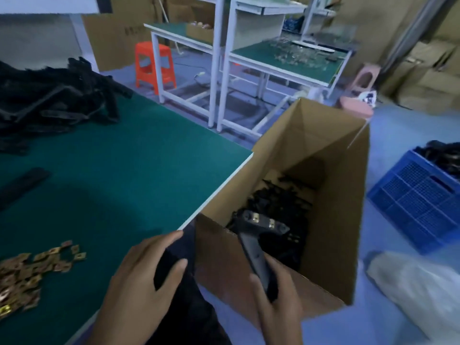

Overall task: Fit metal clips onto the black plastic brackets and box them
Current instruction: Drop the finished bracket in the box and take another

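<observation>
Right hand [276, 295]: is gripping the lower end of a black bracket [251, 247], fingers and thumb curling round its stem.
Left hand [149, 267]: is resting on dark fabric at the table corner, fingers relaxed and slightly spread, holding nothing that shows.
Task item: the bracket is slanting over the near wall of the cardboard box [336, 195], its head hanging inside the mouth above the boxed brackets [281, 202].
Step in hand: judged to be the boxing of a fitted piece.
Risk, clips: two metal clips [255, 217] are sitting on the head. A hard drop could be jarring one loose if it is only lightly seated.
Risk, snagging: the parts inside are lying tangled, so the wide head could be catching on them and sitting proud.
Risk, box: it is standing tall and narrow just beside the table [124, 158] — a knock from a knee could be tipping it.
Bracket: matte black moulded plastic, a long flat stem with a broad crosswise head.
Clips: small, squarish, brassy folded sheet metal — loose clips [32, 270] are lying scattered on the mat.
Box: plain brown corrugated card, flaps standing up.
Table: dull green mat with a white edge.
Stock: a heap of bare brackets [49, 103] is lying at the table's far left.
</observation>
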The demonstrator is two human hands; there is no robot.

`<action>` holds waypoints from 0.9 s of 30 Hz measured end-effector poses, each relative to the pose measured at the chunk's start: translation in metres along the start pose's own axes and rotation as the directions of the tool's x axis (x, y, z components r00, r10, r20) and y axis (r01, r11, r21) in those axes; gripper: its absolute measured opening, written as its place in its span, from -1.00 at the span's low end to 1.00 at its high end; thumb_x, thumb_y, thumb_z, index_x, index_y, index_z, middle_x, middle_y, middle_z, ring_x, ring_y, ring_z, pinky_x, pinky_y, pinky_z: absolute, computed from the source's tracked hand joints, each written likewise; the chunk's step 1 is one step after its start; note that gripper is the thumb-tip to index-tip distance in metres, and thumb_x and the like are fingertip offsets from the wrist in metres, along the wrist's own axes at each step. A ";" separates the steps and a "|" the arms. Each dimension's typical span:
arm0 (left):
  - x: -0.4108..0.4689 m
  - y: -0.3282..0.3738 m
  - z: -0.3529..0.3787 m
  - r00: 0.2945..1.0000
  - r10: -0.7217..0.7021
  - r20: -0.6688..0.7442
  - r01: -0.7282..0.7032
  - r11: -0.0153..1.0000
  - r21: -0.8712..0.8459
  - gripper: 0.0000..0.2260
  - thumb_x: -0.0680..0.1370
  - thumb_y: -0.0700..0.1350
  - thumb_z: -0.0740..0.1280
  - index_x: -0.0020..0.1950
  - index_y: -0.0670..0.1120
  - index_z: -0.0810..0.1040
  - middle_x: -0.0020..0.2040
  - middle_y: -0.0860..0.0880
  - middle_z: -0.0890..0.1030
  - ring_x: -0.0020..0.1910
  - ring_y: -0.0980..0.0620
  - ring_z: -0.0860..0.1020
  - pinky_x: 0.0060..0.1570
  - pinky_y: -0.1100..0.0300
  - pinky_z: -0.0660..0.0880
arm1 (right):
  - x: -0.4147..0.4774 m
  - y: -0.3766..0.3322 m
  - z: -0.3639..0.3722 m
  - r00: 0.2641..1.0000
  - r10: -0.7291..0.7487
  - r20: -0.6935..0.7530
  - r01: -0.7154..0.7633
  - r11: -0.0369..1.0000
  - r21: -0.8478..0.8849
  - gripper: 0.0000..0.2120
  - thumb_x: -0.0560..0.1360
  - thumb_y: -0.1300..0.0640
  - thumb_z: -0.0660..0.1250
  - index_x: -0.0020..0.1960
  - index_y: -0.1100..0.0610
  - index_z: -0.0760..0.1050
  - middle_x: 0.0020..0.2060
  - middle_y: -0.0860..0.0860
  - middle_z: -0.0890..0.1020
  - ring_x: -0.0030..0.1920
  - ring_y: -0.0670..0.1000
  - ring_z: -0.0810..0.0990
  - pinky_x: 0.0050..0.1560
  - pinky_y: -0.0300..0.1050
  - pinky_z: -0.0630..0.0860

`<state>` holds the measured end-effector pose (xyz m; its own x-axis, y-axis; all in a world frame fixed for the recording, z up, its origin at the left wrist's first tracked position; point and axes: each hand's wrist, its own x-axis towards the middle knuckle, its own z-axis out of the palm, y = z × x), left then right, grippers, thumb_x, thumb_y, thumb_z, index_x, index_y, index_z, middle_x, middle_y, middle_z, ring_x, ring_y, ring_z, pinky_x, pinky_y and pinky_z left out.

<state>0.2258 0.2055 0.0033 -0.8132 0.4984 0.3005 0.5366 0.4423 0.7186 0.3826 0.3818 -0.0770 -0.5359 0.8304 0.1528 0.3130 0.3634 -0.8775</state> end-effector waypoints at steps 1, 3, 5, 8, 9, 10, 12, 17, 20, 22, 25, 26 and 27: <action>-0.001 -0.003 -0.001 0.999 -0.038 0.003 0.038 0.999 -0.008 -0.58 0.49 -0.09 0.53 0.27 0.24 0.53 0.15 0.18 0.62 0.13 0.08 0.57 0.09 0.18 0.43 | 0.019 0.004 -0.009 0.999 0.033 -0.032 -0.034 0.999 -0.016 -0.59 0.48 -0.25 0.39 0.30 -0.29 0.43 0.21 -0.36 0.54 0.25 -0.27 0.51 0.15 -0.28 0.48; -0.001 -0.011 -0.006 0.994 -0.109 0.007 0.109 0.994 -0.022 -0.46 0.45 -0.15 0.54 0.32 0.25 0.50 0.14 0.19 0.62 0.11 0.13 0.58 0.12 0.13 0.45 | 0.063 0.010 -0.022 0.990 0.112 -0.083 -0.114 0.993 -0.021 -0.39 0.51 -0.16 0.42 0.50 -0.13 0.31 0.39 -0.17 0.46 0.42 -0.04 0.43 0.33 -0.04 0.44; 0.001 -0.023 -0.017 0.991 -0.136 -0.011 0.136 0.991 -0.002 -0.43 0.45 -0.16 0.53 0.37 0.22 0.47 0.15 0.23 0.60 0.10 0.21 0.55 0.16 0.22 0.42 | 0.107 0.008 -0.032 0.965 0.247 -0.086 -0.248 0.969 -0.003 -0.07 0.51 -0.10 0.47 0.65 0.04 -0.03 0.60 0.03 0.14 0.59 0.12 0.12 0.51 0.13 0.25; 0.007 -0.043 -0.043 0.978 -0.207 -0.005 0.207 0.977 0.052 -0.53 0.52 -0.03 0.45 0.33 0.33 0.40 0.16 0.33 0.52 0.15 0.21 0.51 0.17 0.17 0.41 | 0.147 -0.003 -0.024 0.956 0.289 -0.057 -0.293 0.954 -0.067 0.05 0.50 -0.15 0.46 0.65 -0.04 -0.24 0.65 0.01 -0.11 0.63 0.14 -0.08 0.54 0.26 0.15; 0.011 -0.052 -0.054 0.973 -0.228 -0.022 0.229 0.971 0.064 -0.58 0.54 0.03 0.41 0.33 0.32 0.39 0.17 0.31 0.52 0.14 0.20 0.50 0.17 0.13 0.43 | 0.151 -0.010 -0.013 0.971 0.235 -0.035 -0.237 0.969 -0.072 0.01 0.52 -0.13 0.45 0.65 -0.05 -0.21 0.64 0.00 -0.05 0.62 0.13 -0.02 0.53 0.27 0.19; 0.014 -0.061 -0.064 0.964 -0.260 -0.053 0.263 0.963 0.066 -0.62 0.55 0.06 0.38 0.33 0.29 0.41 0.18 0.27 0.53 0.14 0.19 0.50 0.16 0.12 0.45 | 0.151 -0.019 0.002 0.985 0.174 0.007 -0.173 0.983 -0.058 -0.05 0.53 -0.09 0.44 0.66 -0.05 -0.15 0.64 -0.01 0.02 0.61 0.11 0.07 0.52 0.25 0.24; 0.019 -0.083 -0.087 0.930 -0.341 -0.138 0.353 0.933 0.067 -0.68 0.59 0.05 0.36 0.34 0.22 0.46 0.21 0.18 0.55 0.14 0.16 0.52 0.10 0.15 0.45 | 0.137 -0.043 0.040 0.990 0.034 0.134 -0.032 0.999 -0.016 -0.19 0.57 0.00 0.43 0.65 -0.03 0.03 0.57 0.02 0.22 0.52 0.07 0.29 0.46 0.18 0.37; 0.016 -0.125 -0.138 0.782 -0.493 -0.382 0.567 0.817 0.106 -0.73 0.62 0.06 0.32 0.32 0.13 0.51 0.12 0.15 0.59 -0.05 0.22 0.55 0.02 0.07 0.46 | 0.073 -0.113 0.139 0.885 -0.269 0.380 0.233 0.962 0.139 -0.56 0.55 0.11 0.44 0.39 -0.05 0.46 0.00 -0.13 0.64 -0.13 -0.14 0.60 -0.01 -0.17 0.50; 0.017 -0.144 -0.160 0.700 -0.548 -0.458 0.624 0.781 0.020 -0.72 0.63 0.11 0.30 0.28 0.03 0.53 0.10 0.11 0.61 0.02 0.11 0.56 0.12 0.07 0.44 | 0.042 -0.146 0.184 0.779 -0.357 0.516 0.283 0.934 0.220 -0.66 0.58 0.08 0.40 0.33 -0.09 0.48 -0.12 -0.16 0.61 -0.23 -0.08 0.55 -0.15 -0.25 0.43; 0.024 -0.156 -0.171 0.633 -0.640 -0.436 0.680 0.729 -0.083 -0.63 0.63 0.22 0.22 0.23 -0.03 0.53 0.07 0.05 0.63 0.04 -0.01 0.61 0.20 -0.04 0.49 | 0.032 -0.157 0.206 0.719 -0.372 0.588 0.291 0.928 0.232 -0.67 0.61 0.05 0.36 0.35 -0.08 0.48 -0.13 -0.15 0.59 -0.28 -0.10 0.50 -0.20 -0.27 0.35; 0.042 -0.170 -0.181 0.566 -0.730 -0.383 0.729 0.660 -0.181 -0.48 0.63 0.29 0.16 -0.07 -0.14 0.62 -0.27 -0.07 0.70 -0.26 -0.07 0.67 0.03 -0.11 0.61 | 0.030 -0.158 0.220 0.665 -0.365 0.652 0.371 0.918 0.137 -0.66 0.61 -0.02 0.33 0.38 -0.14 0.45 -0.12 -0.21 0.58 -0.26 -0.15 0.50 -0.19 -0.24 0.33; 0.050 -0.173 -0.182 0.541 -0.761 -0.357 0.737 0.634 -0.235 -0.45 0.62 0.30 0.18 -0.12 -0.16 0.64 -0.33 -0.08 0.69 -0.33 -0.06 0.67 -0.05 -0.07 0.64 | 0.032 -0.156 0.220 0.677 -0.367 0.638 0.373 0.918 0.132 -0.68 0.61 -0.01 0.34 0.35 -0.12 0.48 -0.15 -0.21 0.58 -0.26 -0.15 0.51 -0.22 -0.26 0.32; 0.059 -0.176 -0.184 0.516 -0.792 -0.327 0.742 0.604 -0.291 -0.42 0.60 0.32 0.20 -0.13 -0.17 0.66 -0.36 -0.07 0.69 -0.38 -0.04 0.66 -0.16 -0.01 0.66 | 0.033 -0.155 0.220 0.691 -0.375 0.618 0.372 0.918 0.140 -0.71 0.60 0.00 0.35 0.31 -0.08 0.52 -0.19 -0.19 0.59 -0.25 -0.15 0.53 -0.25 -0.31 0.31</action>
<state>0.0416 0.0199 0.0105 -0.9181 -0.3369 -0.2089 -0.3452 0.4204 0.8391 0.1441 0.2599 -0.0359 -0.9724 0.1763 0.1531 -0.0222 0.5828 -0.8123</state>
